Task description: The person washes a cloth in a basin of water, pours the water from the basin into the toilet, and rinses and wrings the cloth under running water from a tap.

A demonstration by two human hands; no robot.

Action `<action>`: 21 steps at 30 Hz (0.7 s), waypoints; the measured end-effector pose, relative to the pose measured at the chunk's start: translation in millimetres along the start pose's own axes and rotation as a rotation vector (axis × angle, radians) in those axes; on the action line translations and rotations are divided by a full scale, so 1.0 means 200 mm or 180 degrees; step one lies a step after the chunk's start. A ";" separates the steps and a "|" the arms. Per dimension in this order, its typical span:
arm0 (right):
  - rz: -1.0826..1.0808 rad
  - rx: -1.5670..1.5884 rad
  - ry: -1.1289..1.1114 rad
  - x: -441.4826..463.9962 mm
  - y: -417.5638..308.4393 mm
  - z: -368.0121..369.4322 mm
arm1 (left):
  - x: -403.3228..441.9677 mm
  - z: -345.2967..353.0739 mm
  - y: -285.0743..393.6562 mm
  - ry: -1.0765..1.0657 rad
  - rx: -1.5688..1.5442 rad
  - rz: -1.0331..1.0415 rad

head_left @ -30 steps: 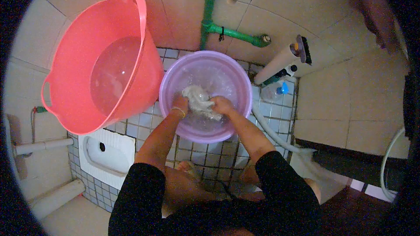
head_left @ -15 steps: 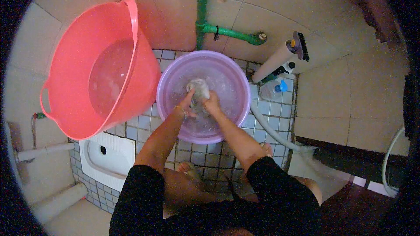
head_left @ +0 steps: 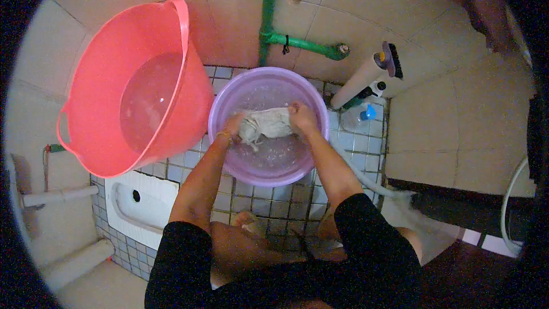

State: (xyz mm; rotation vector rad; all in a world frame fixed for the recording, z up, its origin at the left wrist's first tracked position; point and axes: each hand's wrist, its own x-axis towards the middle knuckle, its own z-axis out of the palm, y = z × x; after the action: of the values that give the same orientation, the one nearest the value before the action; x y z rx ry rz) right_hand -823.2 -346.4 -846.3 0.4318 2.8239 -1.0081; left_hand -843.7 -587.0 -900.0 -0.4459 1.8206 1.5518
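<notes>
A pale wet cloth (head_left: pixel 269 123) is stretched sideways between my two hands, over the water in a round purple basin (head_left: pixel 269 182). My left hand (head_left: pixel 231 126), with a thin band at its wrist, is closed on the cloth's left end, which is bunched and has a loose bit hanging down. At the right end, my right hand (head_left: pixel 301 118) grips the cloth near the basin's right side. Bubbles show on the water around the cloth.
A big pink tub (head_left: pixel 197 91) with some water stands left of the basin. Below it is a white squat toilet (head_left: pixel 143 203). Right of the basin are a grey hose (head_left: pixel 363 180), a clear bottle with blue top (head_left: pixel 367 113) and a brush (head_left: pixel 393 60). Green pipes (head_left: pixel 309 44) run along the wall.
My hands have moved apart, left hand to the left and right hand to the right and up. The cloth, bunched between them half a second ago, is now spread out sideways.
</notes>
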 end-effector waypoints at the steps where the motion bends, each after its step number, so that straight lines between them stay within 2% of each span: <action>1: -0.0156 0.0170 0.0480 -0.04 0.02 -0.02 | 0.09 -0.07 -0.10 0.0183 0.0703 0.0159; 2: -0.0303 0.0346 0.0964 -0.10 0.03 -0.04 | 0.04 -0.07 -0.11 0.0439 0.1559 0.0556; 4: -0.0715 -0.0687 -0.0206 -0.28 -0.11 -0.07 | -0.16 0.01 -0.05 0.0930 0.3181 0.1486; 5: -0.0721 -0.0862 -0.0700 -0.28 -0.10 -0.04 | -0.26 0.04 0.00 0.0922 0.3770 0.1688; 7: -0.0580 -0.0843 -0.1585 -0.19 0.07 0.09 | -0.42 0.05 0.14 0.0548 0.4343 0.1463; 9: 0.0336 -0.0649 -0.1605 -0.06 0.16 0.11 | -0.35 0.03 0.14 0.0589 0.4117 0.0560; 12: -0.0327 -0.0603 0.0540 -0.17 0.07 0.14 | -0.21 0.03 0.11 0.2115 0.1735 0.1697; 13: -0.0671 -0.0864 -0.0320 -0.23 0.02 0.15 | -0.18 0.05 0.07 0.1648 0.2146 0.1584; 15: -0.0517 -0.0988 -0.1037 -0.19 0.08 0.17 | -0.13 0.07 -0.01 0.0675 0.2939 0.1326; 16: -0.0446 -0.1040 -0.1394 -0.16 0.11 0.19 | -0.11 0.06 -0.01 0.0506 0.2274 0.1133; 19: 0.0334 0.0127 0.0617 -0.22 0.03 0.13 | -0.15 0.06 0.01 0.0014 0.0269 0.0497; 21: 0.0287 0.1947 0.0009 -0.17 0.17 0.50 | -0.16 0.10 0.02 -0.0244 -0.0931 0.0168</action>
State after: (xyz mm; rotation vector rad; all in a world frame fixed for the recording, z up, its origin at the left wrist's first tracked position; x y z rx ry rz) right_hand -779.8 -392.4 -938.4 0.6011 2.4148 -1.8378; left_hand -817.0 -572.1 -875.9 -0.4688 1.5644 1.8556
